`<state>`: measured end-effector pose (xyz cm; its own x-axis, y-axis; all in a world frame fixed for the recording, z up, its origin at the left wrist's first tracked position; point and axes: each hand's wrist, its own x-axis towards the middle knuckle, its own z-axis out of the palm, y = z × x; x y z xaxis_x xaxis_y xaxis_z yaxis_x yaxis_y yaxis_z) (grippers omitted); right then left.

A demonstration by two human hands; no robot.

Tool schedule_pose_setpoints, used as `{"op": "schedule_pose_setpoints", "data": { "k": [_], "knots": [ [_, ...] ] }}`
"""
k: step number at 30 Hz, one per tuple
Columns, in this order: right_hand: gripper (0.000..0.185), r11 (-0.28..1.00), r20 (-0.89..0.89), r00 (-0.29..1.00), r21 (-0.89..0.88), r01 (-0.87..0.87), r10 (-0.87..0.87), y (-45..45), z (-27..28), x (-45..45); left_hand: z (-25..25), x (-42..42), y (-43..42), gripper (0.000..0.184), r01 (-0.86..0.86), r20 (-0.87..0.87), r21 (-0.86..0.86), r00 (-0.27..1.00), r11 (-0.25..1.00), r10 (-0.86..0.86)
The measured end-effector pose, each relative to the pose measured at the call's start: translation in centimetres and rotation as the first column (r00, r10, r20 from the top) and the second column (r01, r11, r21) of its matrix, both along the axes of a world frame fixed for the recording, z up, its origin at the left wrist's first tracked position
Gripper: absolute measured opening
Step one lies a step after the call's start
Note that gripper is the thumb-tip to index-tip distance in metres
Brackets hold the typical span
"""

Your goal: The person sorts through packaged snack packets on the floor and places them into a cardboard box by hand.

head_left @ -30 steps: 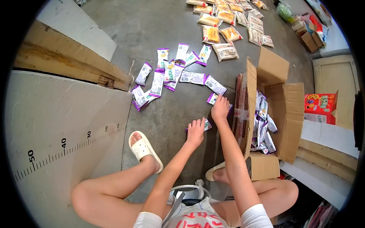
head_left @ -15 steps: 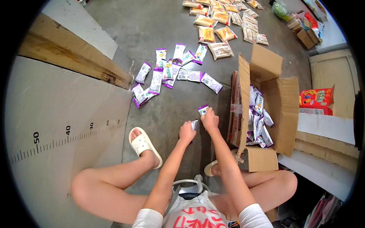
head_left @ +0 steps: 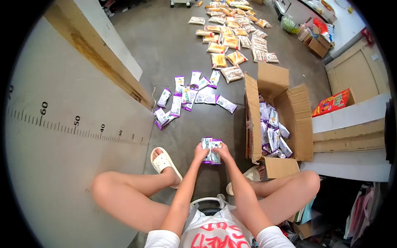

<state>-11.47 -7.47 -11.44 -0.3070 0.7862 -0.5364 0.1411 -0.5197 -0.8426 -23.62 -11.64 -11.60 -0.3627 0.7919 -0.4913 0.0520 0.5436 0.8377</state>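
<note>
Side by side between my feet, I hold two small white packets with purple ends. My left hand point(head_left: 201, 153) is closed on the left snack packet point(head_left: 207, 144). My right hand point(head_left: 222, 151) grips the right snack packet point(head_left: 216, 144), which touches or nearly touches the other. Ahead on the floor lies a loose group of similar purple-ended packets point(head_left: 186, 95), some overlapping. To the right stands an open cardboard box point(head_left: 301, 120) with its flaps spread, and many more such packets point(head_left: 273, 128) lie inside it.
Several rows of bagged bread-like packs point(head_left: 225, 41) cover the floor farther ahead. A wall panel with a printed ruler scale point(head_left: 74, 128) rises on the left. A red box point(head_left: 332, 103) sits on the right, and small cartons point(head_left: 318, 45) stand at the back right.
My hands have come together and drawn back toward me, bringing the two packets side by side with their fronts facing up. The head view has tilted up, showing more floor ahead.
</note>
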Motion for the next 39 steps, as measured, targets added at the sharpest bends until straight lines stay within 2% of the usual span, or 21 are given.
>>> {"op": "schedule_pose_setpoints", "data": {
  "k": [2, 4, 6, 9, 10, 12, 15, 16, 18, 19, 22, 27, 29, 33, 39],
  "knots": [
    [0.027, 0.999, -0.090, 0.996, -0.049, 0.024, -0.028, 0.1, 1.3, -0.1, 1.2, -0.3, -0.1, 0.028, 0.005, 0.037, 0.018, 0.999, 1.000, -0.006],
    [0.026, 0.997, -0.121, 0.992, -0.070, 0.032, -0.041, 0.4, 3.5, -0.5, 2.2, -1.2, 0.0, 0.025, -0.008, 0.174, 0.063, 0.985, 0.998, -0.003],
    [0.030, 1.000, -0.168, 0.986, 0.008, -0.017, 0.018, 1.3, 4.7, -1.4, 4.3, -2.7, 0.9, 0.023, -0.033, 0.315, 0.059, 0.949, 0.998, 0.013],
    [0.032, 0.991, -0.198, 0.976, 0.117, -0.069, 0.091, 3.3, 7.8, -4.0, 8.3, -5.5, 2.6, 0.023, -0.021, 0.262, 0.126, 0.965, 0.992, -0.012],
    [0.032, 0.986, -0.129, 0.985, 0.130, -0.101, 0.118, 3.9, 9.7, -4.6, 9.6, -6.4, 3.1, 0.023, -0.029, 0.253, 0.153, 0.967, 0.988, -0.011],
    [0.034, 0.971, -0.143, 0.972, 0.181, -0.157, 0.184, 5.4, 12.0, -6.1, 12.1, -7.9, 4.2, 0.023, -0.036, 0.291, 0.224, 0.956, 0.974, -0.032],
    [0.033, 0.963, -0.073, 0.970, 0.160, -0.217, 0.231, 6.3, 18.0, -6.8, 15.9, -9.3, 5.5, 0.023, -0.060, 0.367, 0.278, 0.929, 0.959, -0.049],
    [0.032, 0.968, -0.117, 0.965, 0.119, -0.221, 0.235, 6.7, 19.0, -6.9, 17.2, -9.4, 5.7, 0.023, -0.079, 0.423, 0.306, 0.904, 0.949, -0.061],
    [0.030, 0.965, -0.079, 0.962, 0.057, -0.256, 0.260, 7.2, 21.1, -6.5, 19.2, -9.8, 6.1, 0.026, -0.035, 0.489, 0.292, 0.865, 0.956, -0.118],
    [0.030, 0.966, -0.152, 0.955, -0.006, -0.259, 0.255, 7.3, 21.9, -6.3, 19.7, -10.0, 6.4, 0.027, -0.023, 0.542, 0.262, 0.830, 0.965, -0.128],
    [0.037, 0.947, -0.291, 0.922, -0.118, -0.299, 0.255, 8.7, 21.7, -5.7, 21.1, -9.8, 6.9, 0.040, -0.028, 0.632, 0.258, 0.761, 0.966, -0.147],
    [0.043, 0.975, -0.505, 0.854, -0.097, -0.199, 0.124, 8.7, 24.2, -2.6, 22.0, -8.2, 8.0, 0.051, -0.085, 0.783, 0.291, 0.593, 0.953, -0.186],
    [0.046, 0.976, -0.624, 0.771, -0.057, -0.209, 0.128, 8.2, 25.5, -0.7, 22.6, -6.4, 8.2, 0.054, -0.115, 0.824, 0.300, 0.531, 0.947, -0.196],
    [0.046, 0.991, -0.604, 0.796, -0.071, -0.114, 0.048, 8.2, 25.2, 1.8, 24.4, -3.4, 8.5, 0.055, -0.112, 0.833, 0.241, 0.534, 0.964, -0.146],
    [0.043, 0.994, -0.639, 0.769, -0.096, -0.054, -0.020, 8.1, 24.6, 3.9, 24.3, -1.3, 9.3, 0.056, -0.056, 0.834, 0.240, 0.523, 0.969, -0.177]
  ]
}}
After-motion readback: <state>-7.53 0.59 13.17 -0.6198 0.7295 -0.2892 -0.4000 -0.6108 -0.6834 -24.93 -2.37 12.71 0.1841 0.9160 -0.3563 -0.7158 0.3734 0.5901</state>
